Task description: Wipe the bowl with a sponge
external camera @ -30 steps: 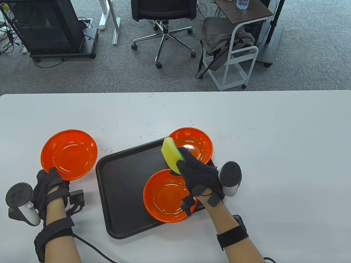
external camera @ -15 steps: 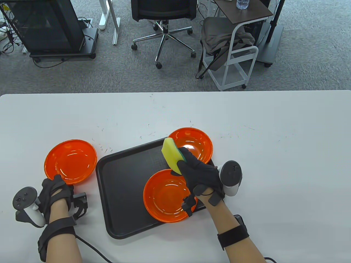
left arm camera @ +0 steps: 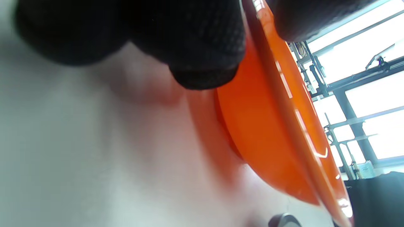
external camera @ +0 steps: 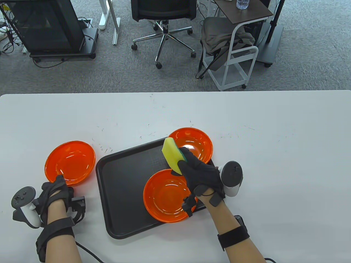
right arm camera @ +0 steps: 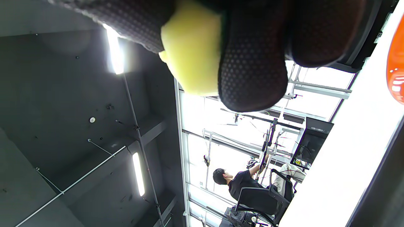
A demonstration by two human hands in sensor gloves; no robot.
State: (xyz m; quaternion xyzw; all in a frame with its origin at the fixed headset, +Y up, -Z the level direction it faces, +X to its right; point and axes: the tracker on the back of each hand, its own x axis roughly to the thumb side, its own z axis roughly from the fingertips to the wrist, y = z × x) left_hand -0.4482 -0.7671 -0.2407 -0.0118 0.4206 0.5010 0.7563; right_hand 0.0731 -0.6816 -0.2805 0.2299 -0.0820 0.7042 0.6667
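Pinching left bowl (external camera: 70, 161) rim with left hand (external camera: 56, 189), gripping sponge (external camera: 172, 154) in right hand (external camera: 201, 176); risking thin rim slipping out

There are three orange bowls. One bowl (external camera: 70, 161) sits on the white table at 9 o'clock from the tray. One bowl (external camera: 164, 196) is on the tray's 4 o'clock side. One bowl (external camera: 196, 143) is at the tray's 1 o'clock corner. There is one black tray (external camera: 123, 180). There is one yellow sponge (external camera: 171, 154). There are two gloved hands, a left hand (external camera: 54, 193) and a right hand (external camera: 201, 176).
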